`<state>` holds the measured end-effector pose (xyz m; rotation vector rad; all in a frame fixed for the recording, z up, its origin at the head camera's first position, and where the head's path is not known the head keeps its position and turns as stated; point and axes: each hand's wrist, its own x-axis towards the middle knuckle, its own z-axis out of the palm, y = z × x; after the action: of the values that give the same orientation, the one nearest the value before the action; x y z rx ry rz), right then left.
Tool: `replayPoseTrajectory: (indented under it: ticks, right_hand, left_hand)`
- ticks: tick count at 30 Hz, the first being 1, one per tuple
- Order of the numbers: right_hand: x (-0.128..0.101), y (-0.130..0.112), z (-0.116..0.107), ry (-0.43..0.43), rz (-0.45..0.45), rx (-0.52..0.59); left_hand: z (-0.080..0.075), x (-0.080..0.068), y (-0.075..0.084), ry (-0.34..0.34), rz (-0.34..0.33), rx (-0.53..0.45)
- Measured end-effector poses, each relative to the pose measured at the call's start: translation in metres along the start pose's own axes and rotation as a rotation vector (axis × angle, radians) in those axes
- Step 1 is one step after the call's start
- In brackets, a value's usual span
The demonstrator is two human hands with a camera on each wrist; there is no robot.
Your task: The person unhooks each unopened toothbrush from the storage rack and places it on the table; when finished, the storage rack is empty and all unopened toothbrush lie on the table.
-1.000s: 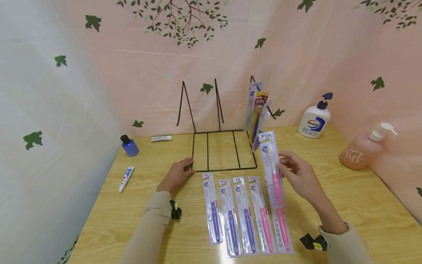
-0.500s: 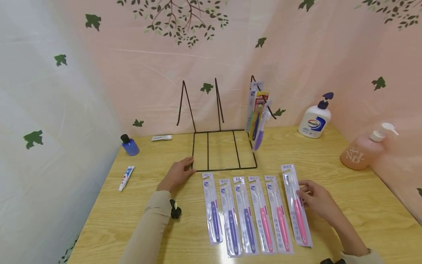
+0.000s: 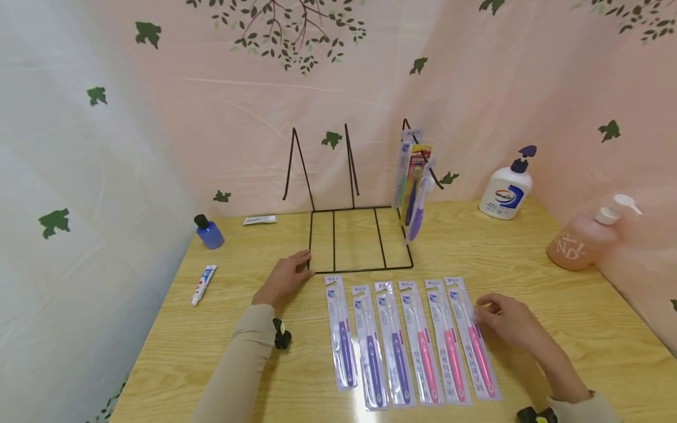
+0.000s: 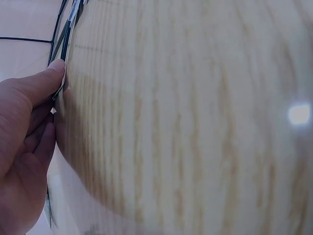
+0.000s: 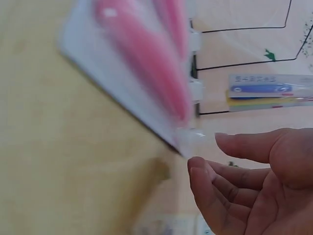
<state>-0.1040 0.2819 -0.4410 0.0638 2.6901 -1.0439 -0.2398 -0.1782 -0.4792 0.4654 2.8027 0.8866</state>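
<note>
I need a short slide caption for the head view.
Right hand touches the sixth packaged pink toothbrush; left hand rests by black wire rack.

Light wood-grain table, semi-gloss; thin black metal wire rack; glossy clear plastic toothbrush pkgs.

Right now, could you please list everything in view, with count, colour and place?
Packaged toothbrushes flat: six, three purple, three pink, in a row on the table front.
Packaged toothbrushes upright: about three, purple and yellow, in the rack's right end.
Wire rack: one, black, table centre.
Blue bottle: one, black cap, back left.
Toothpaste tubes: two, white, left side.
White pump bottle: one, back right.
Pink pump bottle: one, far right.
Table: one, light wood.
Left hand: fingers rest on the rack's front corner.
Right hand: fingers touch the rightmost pink pack.
</note>
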Motion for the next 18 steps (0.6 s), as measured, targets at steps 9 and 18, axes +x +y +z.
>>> replayPoseTrajectory:
  ticks: [9, 18]
  right_hand:
    - [0.022, -0.05, -0.027, 0.208, -0.252, -0.049]
    - [0.075, -0.092, -0.039, 0.328, -0.426, 0.249]
  left_hand:
    - [0.0, 0.0, -0.002, -0.002, -0.014, 0.004]
    - [0.0, 0.001, 0.0, -0.006, -0.005, 0.009]
